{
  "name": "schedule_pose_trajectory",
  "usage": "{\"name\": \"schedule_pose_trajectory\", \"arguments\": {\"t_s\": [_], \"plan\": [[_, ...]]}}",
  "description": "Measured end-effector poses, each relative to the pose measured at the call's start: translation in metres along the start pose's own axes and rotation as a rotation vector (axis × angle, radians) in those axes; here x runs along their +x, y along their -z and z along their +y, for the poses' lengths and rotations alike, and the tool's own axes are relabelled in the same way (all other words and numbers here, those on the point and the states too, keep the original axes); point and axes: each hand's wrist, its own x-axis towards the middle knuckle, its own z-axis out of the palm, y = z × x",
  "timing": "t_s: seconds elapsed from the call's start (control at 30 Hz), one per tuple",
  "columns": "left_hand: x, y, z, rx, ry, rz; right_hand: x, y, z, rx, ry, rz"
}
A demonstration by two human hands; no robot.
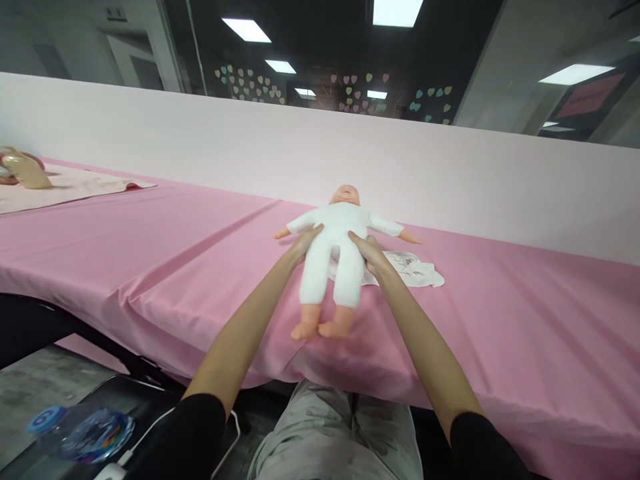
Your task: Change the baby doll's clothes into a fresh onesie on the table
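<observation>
A baby doll with a white cloth body lies on its back, its head toward the wall and its feet toward me. My left hand grips its side at the waist, thumb on the front. On the opposite side, my right hand holds the waist in the same way, fingers partly hidden behind the body. Under and beside the doll, to the right, is a crumpled white patterned cloth. The doll's arms stretch out to both sides.
A pink sheet covers the table up to the white wall. At the far left, a beige object rests on a pale mat. Below the table's front edge, a plastic water bottle lies on a dark surface near a white cable.
</observation>
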Motion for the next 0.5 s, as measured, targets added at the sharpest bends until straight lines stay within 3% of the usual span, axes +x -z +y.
{"name": "schedule_pose_trajectory", "arguments": {"t_s": [0.1, 0.2, 0.37, 0.5], "plan": [[-0.005, 0.022, 0.029, 0.026, -0.066, -0.008, 0.016, -0.032, 0.0, 0.142, -0.013, -0.039], [-0.018, 0.043, 0.044, 0.091, -0.058, -0.029, 0.034, -0.06, 0.013, 0.189, -0.014, -0.046], [-0.036, 0.085, 0.04, 0.299, 0.085, 0.022, 0.053, -0.096, 0.043, 0.164, -0.027, -0.028], [-0.034, 0.106, 0.029, 0.438, 0.055, 0.132, 0.068, -0.11, 0.062, 0.08, -0.066, -0.012]]}}
